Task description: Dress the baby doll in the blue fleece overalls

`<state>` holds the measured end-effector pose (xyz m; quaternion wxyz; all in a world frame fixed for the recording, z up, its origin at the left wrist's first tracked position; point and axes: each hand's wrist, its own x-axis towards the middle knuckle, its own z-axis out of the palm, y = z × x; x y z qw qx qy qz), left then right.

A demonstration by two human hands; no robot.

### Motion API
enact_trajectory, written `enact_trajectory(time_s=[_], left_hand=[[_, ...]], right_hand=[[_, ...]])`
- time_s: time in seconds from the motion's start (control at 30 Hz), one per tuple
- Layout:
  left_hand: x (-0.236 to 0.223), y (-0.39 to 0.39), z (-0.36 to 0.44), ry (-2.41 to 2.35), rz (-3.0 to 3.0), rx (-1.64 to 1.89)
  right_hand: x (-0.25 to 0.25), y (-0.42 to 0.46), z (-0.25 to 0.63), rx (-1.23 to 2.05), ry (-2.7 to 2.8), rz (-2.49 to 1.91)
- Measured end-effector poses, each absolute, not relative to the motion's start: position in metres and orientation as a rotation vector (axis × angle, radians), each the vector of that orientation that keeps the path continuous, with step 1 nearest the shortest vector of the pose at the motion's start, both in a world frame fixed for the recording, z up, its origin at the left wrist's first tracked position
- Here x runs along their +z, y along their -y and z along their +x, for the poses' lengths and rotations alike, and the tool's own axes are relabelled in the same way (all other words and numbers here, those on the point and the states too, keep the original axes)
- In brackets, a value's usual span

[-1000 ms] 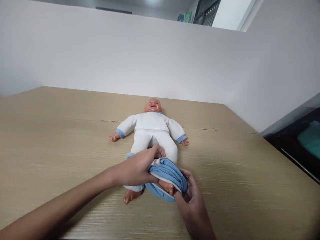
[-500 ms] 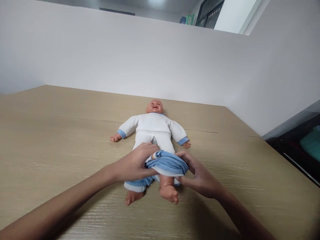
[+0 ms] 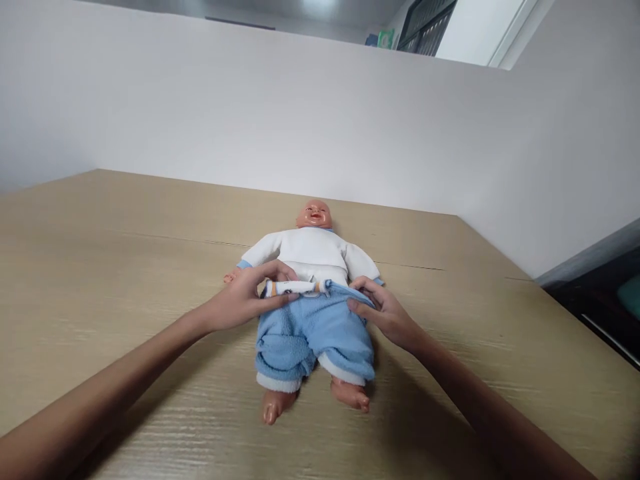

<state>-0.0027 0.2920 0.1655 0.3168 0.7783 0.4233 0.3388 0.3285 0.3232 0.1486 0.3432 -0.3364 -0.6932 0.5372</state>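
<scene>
1. My left fingers [image 3: 280, 303] and right fingers [image 3: 362, 308] are clamping the blue pants [image 3: 345, 327] by opposite sides of the waistband [image 3: 295, 287].
2. The pants are covering the baby doll's [image 3: 313, 248] legs, roughly to its hips.
3. Uneven tugging could be twisting the waistband, or snagging it beneath the doll.

Wood-grain bench [image 3: 150, 220] by pale wall [image 3: 250, 113]. Green item [image 3: 385, 39] above wall's top edge, near dark barred frame [image 3: 426, 28]. Right of bench, black object [image 3: 585, 290], teal thing [image 3: 631, 293]
</scene>
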Motion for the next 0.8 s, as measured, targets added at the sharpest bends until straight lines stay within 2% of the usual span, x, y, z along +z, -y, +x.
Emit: enact_trajectory(time_s=[0.17,0.33,0.5,0.6,0.8], left_hand=[[0.143,-0.298,-0.025,-1.148,1.873,0.826],[0.132,-0.3,-0.04,-0.998,1.615,0.582],[0.13,-0.298,-0.029,-0.832,1.417,0.766],[0.132,-0.298,-0.025,-0.879,1.406,0.863],[0.148,-0.322,-0.016,-0.933,1.376,1.176]], right_hand=[[0.127,-0.334,0.322,1.385,1.646,-0.963],[0.095,-0.333,0.323,1.648,1.382,-0.953],[0.102,-0.324,0.324,1.854,1.282,-0.932],[0.122,-0.321,0.326,1.788,1.404,-0.926],[0.156,-0.345,0.314,1.412,1.633,-0.919]])
